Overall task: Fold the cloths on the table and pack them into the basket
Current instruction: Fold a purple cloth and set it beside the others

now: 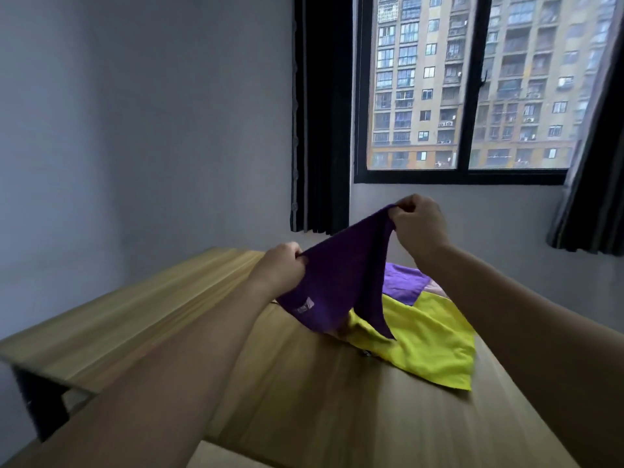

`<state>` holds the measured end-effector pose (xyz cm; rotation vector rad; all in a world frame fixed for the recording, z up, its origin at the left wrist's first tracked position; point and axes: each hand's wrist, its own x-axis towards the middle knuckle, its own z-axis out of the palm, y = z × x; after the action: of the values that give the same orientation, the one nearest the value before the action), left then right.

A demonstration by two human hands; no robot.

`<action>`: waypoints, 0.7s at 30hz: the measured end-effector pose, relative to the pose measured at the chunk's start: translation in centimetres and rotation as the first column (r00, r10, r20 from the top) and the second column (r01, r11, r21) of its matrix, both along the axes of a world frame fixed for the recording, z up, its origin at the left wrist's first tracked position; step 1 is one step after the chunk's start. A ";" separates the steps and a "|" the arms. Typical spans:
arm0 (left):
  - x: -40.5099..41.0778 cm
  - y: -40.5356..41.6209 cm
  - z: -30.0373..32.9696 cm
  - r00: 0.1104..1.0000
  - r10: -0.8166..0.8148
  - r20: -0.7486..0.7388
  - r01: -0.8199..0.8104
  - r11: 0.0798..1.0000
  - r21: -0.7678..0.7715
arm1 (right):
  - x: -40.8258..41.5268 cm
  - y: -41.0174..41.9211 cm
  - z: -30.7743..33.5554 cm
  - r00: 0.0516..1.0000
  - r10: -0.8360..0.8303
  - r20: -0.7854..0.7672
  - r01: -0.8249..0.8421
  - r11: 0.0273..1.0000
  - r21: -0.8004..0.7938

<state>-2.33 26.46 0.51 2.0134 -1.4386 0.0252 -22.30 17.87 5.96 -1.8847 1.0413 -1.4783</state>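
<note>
A dark purple cloth (337, 275) is being pinched at 2 corners by the left hand (282, 265) and the right hand (417, 224), above the yellow cloth (429, 346) on the table (304, 400).

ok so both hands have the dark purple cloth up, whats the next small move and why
Probably lower it flat onto the bare table. The purple cloth hangs sagging between the left hand and right hand, each pinching a corner, its bottom draped over the yellow cloth.
</note>
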 end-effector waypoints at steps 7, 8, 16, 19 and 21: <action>-4.4 6.7 9.5 0.657 -0.434 -0.616 0.270 0.899 -0.345 | -3.6 4.0 4.4 0.984 0.153 0.086 -0.166 0.969 0.182; -4.8 7.7 10.5 0.603 -0.491 -0.629 0.327 0.871 -0.367 | -3.9 4.7 4.8 0.979 0.176 0.106 -0.193 0.965 0.180; -7.9 14.0 14.6 0.670 -0.558 -0.490 0.452 0.830 -0.327 | -6.5 11.8 6.8 0.915 0.402 0.021 -0.403 0.914 0.056; -9.6 16.2 15.7 0.912 -0.377 -0.161 0.337 0.914 -0.227 | -7.4 14.3 8.0 0.887 0.461 0.006 -0.461 0.886 0.051; -10.5 17.2 16.5 0.946 -0.319 -0.050 0.301 0.927 -0.225 | -8.0 15.6 8.7 0.876 0.481 0.017 -0.481 0.875 0.043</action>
<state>-12.81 43.69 17.03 1.5781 -1.6105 -0.0406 -30.30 33.48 14.61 -1.9232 0.5330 -1.1527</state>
